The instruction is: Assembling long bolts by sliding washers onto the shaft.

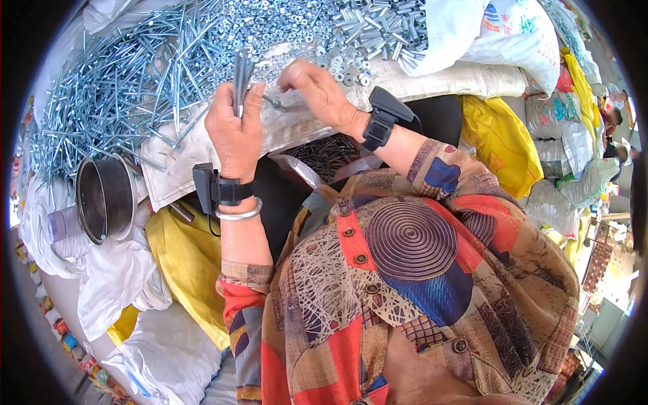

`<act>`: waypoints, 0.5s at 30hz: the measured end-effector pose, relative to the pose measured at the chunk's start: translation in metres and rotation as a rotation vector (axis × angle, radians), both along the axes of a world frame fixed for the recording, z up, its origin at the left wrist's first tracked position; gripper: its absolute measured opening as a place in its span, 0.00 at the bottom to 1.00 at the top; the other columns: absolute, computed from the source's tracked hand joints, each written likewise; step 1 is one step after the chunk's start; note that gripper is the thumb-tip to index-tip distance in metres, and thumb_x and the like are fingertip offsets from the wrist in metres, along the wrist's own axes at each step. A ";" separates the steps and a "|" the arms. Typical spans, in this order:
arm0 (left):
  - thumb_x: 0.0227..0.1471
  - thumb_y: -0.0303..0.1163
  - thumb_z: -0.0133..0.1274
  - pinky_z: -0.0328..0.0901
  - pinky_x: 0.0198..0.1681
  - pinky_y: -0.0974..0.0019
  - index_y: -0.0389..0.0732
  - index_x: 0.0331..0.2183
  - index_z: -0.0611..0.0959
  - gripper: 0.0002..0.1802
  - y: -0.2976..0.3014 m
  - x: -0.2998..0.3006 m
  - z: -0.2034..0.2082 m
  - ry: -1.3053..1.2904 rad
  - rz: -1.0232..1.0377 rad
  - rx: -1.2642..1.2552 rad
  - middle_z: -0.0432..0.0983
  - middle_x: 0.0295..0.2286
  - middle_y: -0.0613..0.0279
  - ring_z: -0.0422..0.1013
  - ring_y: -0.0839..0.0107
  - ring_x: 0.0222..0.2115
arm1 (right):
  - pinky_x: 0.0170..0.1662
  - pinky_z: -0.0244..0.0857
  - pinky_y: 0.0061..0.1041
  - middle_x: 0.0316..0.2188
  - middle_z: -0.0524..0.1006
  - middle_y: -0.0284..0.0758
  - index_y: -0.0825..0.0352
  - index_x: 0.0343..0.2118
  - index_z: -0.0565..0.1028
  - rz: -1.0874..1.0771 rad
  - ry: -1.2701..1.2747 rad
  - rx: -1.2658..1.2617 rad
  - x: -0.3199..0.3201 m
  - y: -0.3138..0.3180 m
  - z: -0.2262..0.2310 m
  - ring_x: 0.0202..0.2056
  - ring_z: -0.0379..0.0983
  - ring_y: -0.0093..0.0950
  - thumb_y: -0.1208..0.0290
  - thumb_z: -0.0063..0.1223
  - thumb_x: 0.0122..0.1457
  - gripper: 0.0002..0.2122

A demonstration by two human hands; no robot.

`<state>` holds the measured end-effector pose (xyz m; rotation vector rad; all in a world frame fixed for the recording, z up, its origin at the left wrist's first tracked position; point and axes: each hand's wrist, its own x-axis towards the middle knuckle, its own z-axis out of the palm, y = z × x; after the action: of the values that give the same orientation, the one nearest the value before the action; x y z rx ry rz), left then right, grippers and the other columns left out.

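Observation:
My left hand [233,131] is closed around a small upright bundle of long metal bolts [241,77], their ends sticking up above the fingers. Just right of its thumb, a single bolt [273,102] slants over the white cloth [290,127]. My right hand [316,93] is bent inward beside the small nuts and washers, with its fingers curled; whatever they pinch is hidden. Beyond both hands lie a heap of long bolts [115,111], a spread of nuts [263,27], loose flat washers [349,69] and a pile of short metal sleeves [385,27].
A dark round metal pot [106,201] stands on its side at the left. Yellow sacks [503,145] and white sacks [516,40] surround the work area. Below the cloth edge, a bag of dark metal pieces [324,156] sits between my knees. Filled clear bags [553,162] are stacked at right.

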<state>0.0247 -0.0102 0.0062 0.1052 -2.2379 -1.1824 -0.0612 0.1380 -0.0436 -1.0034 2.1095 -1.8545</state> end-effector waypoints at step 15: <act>0.56 0.36 0.52 0.46 0.15 0.79 0.34 0.32 0.76 0.12 0.005 0.026 -0.005 -0.117 -0.302 1.120 0.60 0.17 0.75 0.52 0.86 0.12 | 0.28 0.59 0.21 0.22 0.69 0.32 0.70 0.33 0.72 0.695 -1.301 -0.341 0.046 0.013 0.022 0.23 0.62 0.22 0.63 0.49 0.60 0.12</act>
<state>0.0510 -0.0048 0.0008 0.2802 -1.4337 -2.5084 -0.0157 0.1507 -0.0220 -0.2589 0.6075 -1.6858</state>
